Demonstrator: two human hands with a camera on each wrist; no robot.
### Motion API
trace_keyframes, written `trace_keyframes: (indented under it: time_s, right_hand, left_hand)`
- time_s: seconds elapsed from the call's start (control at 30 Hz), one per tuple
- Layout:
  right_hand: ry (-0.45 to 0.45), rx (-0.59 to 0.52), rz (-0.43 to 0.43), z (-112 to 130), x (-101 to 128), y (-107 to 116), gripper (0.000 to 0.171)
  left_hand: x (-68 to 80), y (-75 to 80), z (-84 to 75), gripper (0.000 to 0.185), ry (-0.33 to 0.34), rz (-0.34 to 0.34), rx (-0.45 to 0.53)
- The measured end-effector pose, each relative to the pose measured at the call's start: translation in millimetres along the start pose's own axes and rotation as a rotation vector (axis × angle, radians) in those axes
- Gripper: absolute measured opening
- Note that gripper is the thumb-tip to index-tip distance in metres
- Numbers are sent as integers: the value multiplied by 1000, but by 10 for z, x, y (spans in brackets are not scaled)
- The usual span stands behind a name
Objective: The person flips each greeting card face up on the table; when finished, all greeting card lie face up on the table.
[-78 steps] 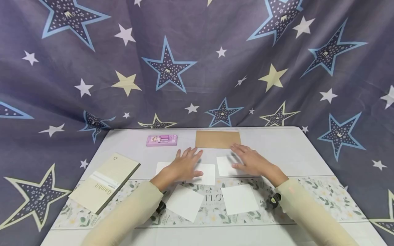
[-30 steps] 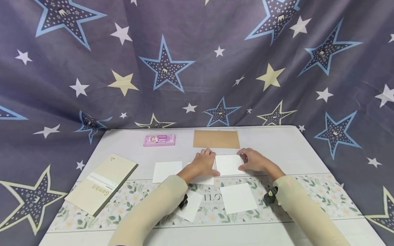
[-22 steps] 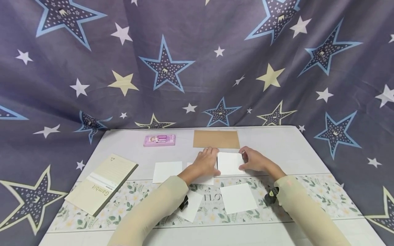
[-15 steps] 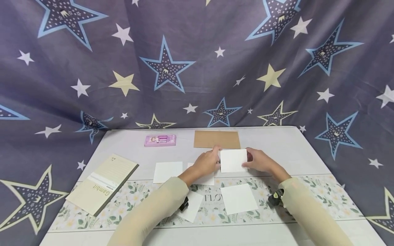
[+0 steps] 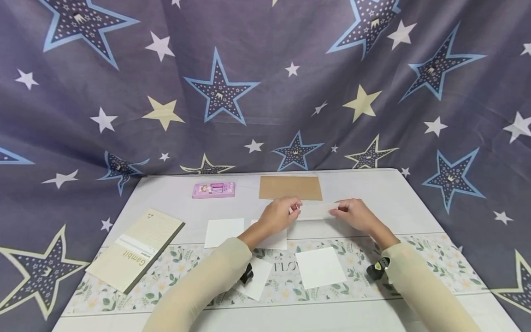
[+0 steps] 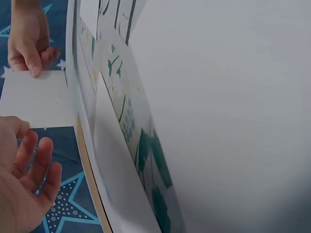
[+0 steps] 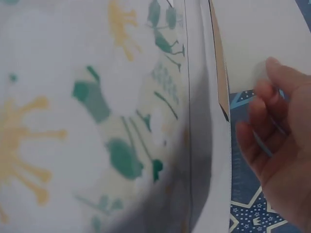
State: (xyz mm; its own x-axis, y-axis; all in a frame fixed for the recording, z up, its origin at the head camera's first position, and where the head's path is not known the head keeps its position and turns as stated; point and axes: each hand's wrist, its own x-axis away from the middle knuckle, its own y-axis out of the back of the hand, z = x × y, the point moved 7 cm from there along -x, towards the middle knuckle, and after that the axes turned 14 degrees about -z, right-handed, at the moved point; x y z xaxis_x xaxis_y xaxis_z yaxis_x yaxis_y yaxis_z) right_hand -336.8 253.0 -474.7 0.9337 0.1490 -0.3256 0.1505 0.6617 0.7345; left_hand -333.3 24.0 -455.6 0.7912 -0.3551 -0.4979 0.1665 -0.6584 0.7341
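Observation:
A white square sheet of paper (image 5: 314,211) is up off the table, tilted so that it looks foreshortened in the head view. My left hand (image 5: 279,216) pinches its left edge, and my right hand (image 5: 357,215) pinches the opposite edge between thumb and fingers. Seen from the left wrist, the sheet (image 6: 36,99) stretches flat between both hands. The right wrist view shows part of it (image 7: 257,41) by my right hand's (image 7: 284,131) thumb. Below lie more white sheets: one (image 5: 321,268) in front, another (image 5: 224,232) at left, and two partly hidden by my left arm.
A brown rectangular card (image 5: 290,188) lies at the back, just beyond the held sheet. Left of it is a pink-purple box (image 5: 213,190). A cream notebook marked Gambit (image 5: 137,251) lies at the left. A star-patterned curtain (image 5: 265,92) rises behind the table (image 5: 365,184).
Both hands first hovered over the sheets with fingers spread, then closed on the back right sheet. It has been raised from the table and tilted, and both hands now hold its edges.

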Motion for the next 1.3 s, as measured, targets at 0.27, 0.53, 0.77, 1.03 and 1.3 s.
trace_keyframes:
  time_s: [0.27, 0.53, 0.77, 1.03, 1.3]
  right_hand:
    - [-147, -304, 108, -112, 42, -74, 31]
    - [-141, -289, 146, -60, 106, -79, 39]
    - [-50, -143, 151, -79, 69, -134, 52]
    - [-32, -13, 244, -98, 34, -180, 63]
    - [10, 81, 294, -145, -1, -215, 66]
  left_hand:
    - [4, 24, 60, 13, 59, 28, 136]
    - [15, -66, 110, 19, 98, 119, 133]
    - [29, -262, 97, 43, 46, 247, -20]
    - [45, -411, 81, 52, 97, 319, -80]
    - [18, -487, 49, 51, 106, 363, -172]
